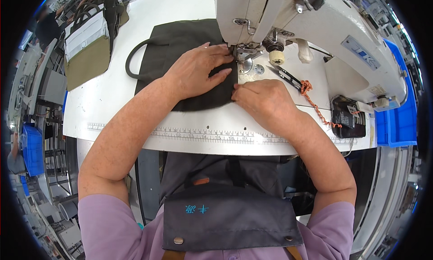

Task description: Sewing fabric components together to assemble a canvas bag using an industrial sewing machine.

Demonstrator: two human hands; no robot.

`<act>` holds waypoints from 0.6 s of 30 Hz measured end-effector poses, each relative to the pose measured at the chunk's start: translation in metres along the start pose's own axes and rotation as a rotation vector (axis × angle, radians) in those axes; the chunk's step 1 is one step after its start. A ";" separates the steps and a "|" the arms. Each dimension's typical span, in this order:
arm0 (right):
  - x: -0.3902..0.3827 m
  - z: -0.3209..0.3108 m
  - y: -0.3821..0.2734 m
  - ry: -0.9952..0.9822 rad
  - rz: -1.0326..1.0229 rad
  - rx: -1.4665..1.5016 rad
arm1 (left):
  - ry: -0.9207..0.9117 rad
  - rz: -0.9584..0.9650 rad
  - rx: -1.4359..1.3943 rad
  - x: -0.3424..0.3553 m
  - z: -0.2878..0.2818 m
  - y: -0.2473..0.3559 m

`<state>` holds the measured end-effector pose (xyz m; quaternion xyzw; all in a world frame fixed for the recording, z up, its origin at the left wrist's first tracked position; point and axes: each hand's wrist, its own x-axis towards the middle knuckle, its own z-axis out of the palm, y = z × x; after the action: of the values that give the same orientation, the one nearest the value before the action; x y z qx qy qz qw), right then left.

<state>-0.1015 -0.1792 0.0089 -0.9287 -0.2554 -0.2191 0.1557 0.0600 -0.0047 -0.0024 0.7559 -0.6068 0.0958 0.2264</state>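
Observation:
A dark olive-grey fabric panel with a loop handle (158, 61) lies on the white table, its right edge at the needle and presser foot of a white sewing machine (246, 51). My left hand (198, 68) rests flat on the fabric with fingers spread, the fingertips close to the presser foot. Nearer to me, my right hand (266, 102) pinches the right edge of the panel between thumb and fingers. The part of the fabric under the machine head is hidden.
Thread snips (286, 76) on a coiled orange cord lie right of the needle. A black phone-like device (348, 117) sits at the right edge. A stack of olive and white fabric pieces (88, 48) is at far left. Blue bins (397, 120) stand beyond the table.

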 end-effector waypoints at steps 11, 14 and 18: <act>0.011 0.019 0.027 0.216 0.114 0.002 | -0.100 -0.038 0.067 0.030 -0.015 -0.028; 0.010 0.018 0.028 0.219 0.115 0.017 | -0.044 -0.034 -0.009 0.014 -0.020 -0.017; 0.008 0.014 0.029 0.154 0.225 0.077 | -0.031 0.060 -0.067 -0.014 -0.018 0.004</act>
<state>-0.0751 -0.1943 -0.0048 -0.9252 -0.1452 -0.2610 0.2342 0.0547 0.0155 0.0084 0.7307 -0.6355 0.0702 0.2393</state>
